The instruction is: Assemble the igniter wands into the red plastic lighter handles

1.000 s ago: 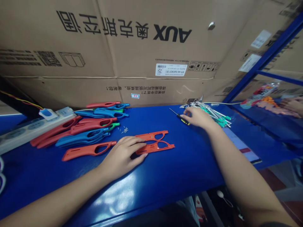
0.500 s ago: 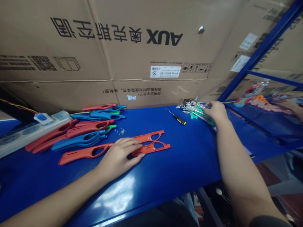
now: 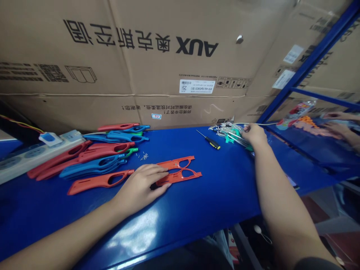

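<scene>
My left hand (image 3: 144, 184) lies over two orange-red plastic lighter-handle halves (image 3: 180, 176), side by side on the blue table. Its fingers curl over their left ends, with the thumb along the near half. At the back right, my right hand (image 3: 255, 134) is at the edge of a pile of thin metal rods with green plastic parts (image 3: 229, 134). Its fingers are pinched together; what lies between them is hidden. A black and yellow screwdriver (image 3: 213, 143) lies left of the pile. Small screws (image 3: 144, 156) are scattered beyond my left hand.
Several red and blue lighter handles (image 3: 95, 165) lie at the left beside a white power strip (image 3: 33, 152). A printed cardboard sheet (image 3: 152, 78) stands along the back. Blue frame bars (image 3: 306, 60) rise at the right; beyond them another person's hands (image 3: 341, 127) work near a plastic bottle (image 3: 296, 112).
My right hand has shifted slightly left and down at the rod pile, its fingers drawn closer together. My left hand and the orange-red halves look unmoved. The other person's hands have shifted.
</scene>
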Tool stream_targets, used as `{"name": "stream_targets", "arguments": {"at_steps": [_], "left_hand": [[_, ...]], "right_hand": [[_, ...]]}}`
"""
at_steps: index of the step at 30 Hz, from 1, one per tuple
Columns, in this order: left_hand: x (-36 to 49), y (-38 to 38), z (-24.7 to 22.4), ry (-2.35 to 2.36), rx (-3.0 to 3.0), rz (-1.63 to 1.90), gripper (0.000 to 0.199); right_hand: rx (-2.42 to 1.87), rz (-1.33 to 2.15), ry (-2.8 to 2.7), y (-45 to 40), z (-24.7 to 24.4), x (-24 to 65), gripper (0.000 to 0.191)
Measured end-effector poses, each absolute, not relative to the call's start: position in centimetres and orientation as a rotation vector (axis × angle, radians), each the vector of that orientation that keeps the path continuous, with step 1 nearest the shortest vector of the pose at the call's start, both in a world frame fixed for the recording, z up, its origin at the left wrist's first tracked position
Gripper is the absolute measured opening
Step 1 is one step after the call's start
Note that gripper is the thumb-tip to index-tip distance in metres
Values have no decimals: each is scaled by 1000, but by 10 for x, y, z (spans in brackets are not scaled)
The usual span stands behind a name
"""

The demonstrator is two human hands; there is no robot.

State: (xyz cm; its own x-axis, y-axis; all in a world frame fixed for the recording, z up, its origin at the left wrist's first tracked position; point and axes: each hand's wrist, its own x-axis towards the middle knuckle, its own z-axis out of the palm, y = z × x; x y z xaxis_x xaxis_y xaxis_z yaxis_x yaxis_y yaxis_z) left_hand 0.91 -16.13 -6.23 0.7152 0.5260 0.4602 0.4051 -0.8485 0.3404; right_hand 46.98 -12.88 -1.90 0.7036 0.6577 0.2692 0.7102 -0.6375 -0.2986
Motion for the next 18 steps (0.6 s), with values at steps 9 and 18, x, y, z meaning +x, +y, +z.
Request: {"name": "stream_targets", "arguments": {"at_steps": [9,18], "left_hand": [[8,-161,-64,710,2710,821,25],[2,-166,-40,735,2828,475,21]], "right_hand": [[-2117,-385,-1310,-133,-6,443,19],[-1613,-315,-1829,-144,2,348,14]]}}
